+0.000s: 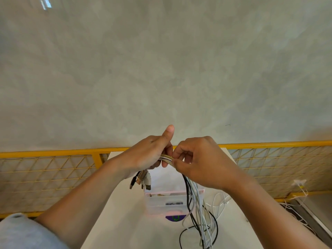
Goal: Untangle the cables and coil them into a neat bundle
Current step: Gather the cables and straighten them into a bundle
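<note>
Several cables (195,196) are held above the worktop (125,221): the left grip (143,155) clasps them near the plugs (143,179), the right grip (201,162) pinches the same strands. Gathering seems the step; next, I think, the hanging tails need looping.

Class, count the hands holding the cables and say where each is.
2. The left hand grips the cables above their plugs; the right hand pinches them just beside it. No others show.
</note>
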Demonstrator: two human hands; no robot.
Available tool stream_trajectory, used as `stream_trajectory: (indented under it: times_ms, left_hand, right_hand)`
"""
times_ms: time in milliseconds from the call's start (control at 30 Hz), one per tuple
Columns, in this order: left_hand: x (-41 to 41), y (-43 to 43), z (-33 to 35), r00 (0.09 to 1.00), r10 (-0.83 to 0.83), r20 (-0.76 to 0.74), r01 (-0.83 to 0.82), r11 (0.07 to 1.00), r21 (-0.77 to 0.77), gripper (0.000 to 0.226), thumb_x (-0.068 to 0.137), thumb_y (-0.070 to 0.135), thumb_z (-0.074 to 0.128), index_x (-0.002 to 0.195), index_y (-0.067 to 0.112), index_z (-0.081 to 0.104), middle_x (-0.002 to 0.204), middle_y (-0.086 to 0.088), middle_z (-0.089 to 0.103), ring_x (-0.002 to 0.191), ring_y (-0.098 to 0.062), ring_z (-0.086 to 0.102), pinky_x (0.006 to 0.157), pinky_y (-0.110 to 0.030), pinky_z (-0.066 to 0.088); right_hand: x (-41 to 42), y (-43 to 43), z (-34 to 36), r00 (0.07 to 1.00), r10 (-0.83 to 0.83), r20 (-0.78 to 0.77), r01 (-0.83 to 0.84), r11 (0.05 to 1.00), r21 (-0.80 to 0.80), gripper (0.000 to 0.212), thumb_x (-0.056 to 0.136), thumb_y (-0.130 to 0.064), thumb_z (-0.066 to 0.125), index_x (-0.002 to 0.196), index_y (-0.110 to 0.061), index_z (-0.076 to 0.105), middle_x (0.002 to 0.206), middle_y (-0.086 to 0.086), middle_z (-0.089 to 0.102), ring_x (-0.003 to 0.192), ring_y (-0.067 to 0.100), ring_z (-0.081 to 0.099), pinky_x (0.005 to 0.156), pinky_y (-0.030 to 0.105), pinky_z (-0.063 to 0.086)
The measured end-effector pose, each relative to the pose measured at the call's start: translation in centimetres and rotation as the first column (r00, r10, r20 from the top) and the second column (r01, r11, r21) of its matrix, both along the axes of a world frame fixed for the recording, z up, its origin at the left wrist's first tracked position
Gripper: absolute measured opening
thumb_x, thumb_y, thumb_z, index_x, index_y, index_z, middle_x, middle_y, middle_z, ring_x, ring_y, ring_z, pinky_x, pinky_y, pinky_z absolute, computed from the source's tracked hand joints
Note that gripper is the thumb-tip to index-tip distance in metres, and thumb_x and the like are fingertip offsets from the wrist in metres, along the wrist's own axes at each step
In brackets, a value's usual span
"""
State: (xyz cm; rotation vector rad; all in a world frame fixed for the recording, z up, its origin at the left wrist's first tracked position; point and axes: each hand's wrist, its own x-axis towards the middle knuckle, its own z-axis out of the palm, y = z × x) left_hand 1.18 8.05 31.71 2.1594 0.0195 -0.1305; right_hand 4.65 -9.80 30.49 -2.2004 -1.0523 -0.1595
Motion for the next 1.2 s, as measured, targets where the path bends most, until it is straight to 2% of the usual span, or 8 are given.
stream_trajectory:
  times_ms: [233,433,600,733,900,1033,1133,1200]
  left_hand:
    - [-0.22,0.39,0.31,1.0,0.026,-0.006,-0.026,0.999,-0.041,0.095,0.086,0.079,0.017,0.09,-0.007,0.058,0.068,-0.009,0.053,0.051,-0.014,0.034,0.053,-0.025,0.031]
    - [-0.19,0.05,0.3,1.0,0.012,-0.007,-0.012,0.999,-0.037,0.091,0.089,0.076,0.016,0.091,-0.005,0.058,0.066,-0.002,0.058,0.046,-0.008,0.036,0.052,-0.022,0.033]
    - [-0.34,0.11,0.59,0.999,-0.017,-0.032,0.014,0.996,-0.087,0.082,0.092,0.073,0.017,0.088,0.003,0.057,0.066,0.0,0.059,0.049,-0.01,0.035,0.055,-0.025,0.032]
    - [-0.44,0.03,0.44,0.999,-0.018,-0.041,0.015,0.997,-0.082,0.078,0.09,0.075,0.017,0.085,0.009,0.059,0.067,0.0,0.061,0.049,-0.009,0.037,0.056,-0.025,0.034]
    - [-0.71,-0.18,0.31,0.999,-0.041,-0.032,0.038,0.997,-0.072,0.075,0.092,0.073,0.019,0.08,0.01,0.058,0.063,0.003,0.059,0.047,-0.009,0.036,0.054,-0.022,0.033]
    - [-0.72,-0.16,0.31,0.998,-0.066,-0.004,0.065,0.996,-0.054,0.072,0.091,0.074,0.024,0.081,0.013,0.061,0.068,0.003,0.06,0.053,-0.011,0.038,0.055,-0.022,0.034]
    - [-0.8,-0.3,0.41,0.994,-0.099,0.041,0.1,0.994,-0.034,0.055,0.096,0.067,0.03,0.078,0.028,0.065,0.066,0.005,0.058,0.051,-0.008,0.038,0.053,-0.018,0.034]
    - [-0.63,-0.2,0.33,0.991,-0.11,0.079,0.112,0.993,-0.022,0.051,0.1,0.057,0.038,0.091,0.015,0.065,0.064,0.006,0.056,0.049,-0.007,0.037,0.052,-0.019,0.032]
  right_hand:
    - [-0.18,-0.11,-0.21,0.996,0.021,-0.089,-0.013,0.996,0.09,0.011,0.081,-0.026,0.083,0.091,-0.026,0.077,0.081,-0.011,0.069,0.063,0.013,0.062,0.057,0.02,0.05]
    - [-0.12,0.3,-0.36,0.992,-0.043,-0.12,0.063,0.984,0.165,0.008,0.081,-0.012,0.082,0.08,-0.02,0.081,0.071,-0.007,0.069,0.063,0.015,0.061,0.058,0.026,0.051]
    - [-0.18,0.28,-0.11,0.972,-0.075,-0.223,0.118,0.975,0.188,0.009,0.081,-0.013,0.082,0.077,-0.021,0.081,0.064,-0.014,0.07,0.055,0.003,0.059,0.055,0.012,0.045]
    - [-0.17,0.37,0.02,0.963,-0.099,-0.252,0.139,0.979,0.146,0.008,0.08,-0.012,0.081,0.077,-0.02,0.081,0.065,-0.009,0.072,0.057,0.003,0.062,0.055,0.012,0.045]
    - [0.29,0.22,0.08,0.932,-0.086,-0.351,0.14,0.982,0.13,0.007,0.077,-0.014,0.079,0.074,-0.02,0.079,0.069,-0.002,0.073,0.064,0.018,0.068,0.064,0.03,0.056]
    - [0.35,0.44,0.11,0.918,-0.058,-0.393,0.122,0.983,0.138,0.009,0.081,-0.012,0.076,0.075,-0.019,0.075,0.067,-0.005,0.069,0.059,0.004,0.057,0.061,0.024,0.05]
    - [0.36,0.59,0.2,0.913,-0.021,-0.407,0.093,0.983,0.159,0.006,0.086,-0.013,0.07,0.08,-0.015,0.071,0.071,0.002,0.07,0.063,0.008,0.056,0.066,0.035,0.052]
    - [0.51,0.46,0.24,0.899,0.02,-0.437,0.073,0.978,0.196,0.007,0.089,-0.014,0.069,0.085,-0.009,0.068,0.061,-0.002,0.064,0.061,0.013,0.053,0.063,0.038,0.047]
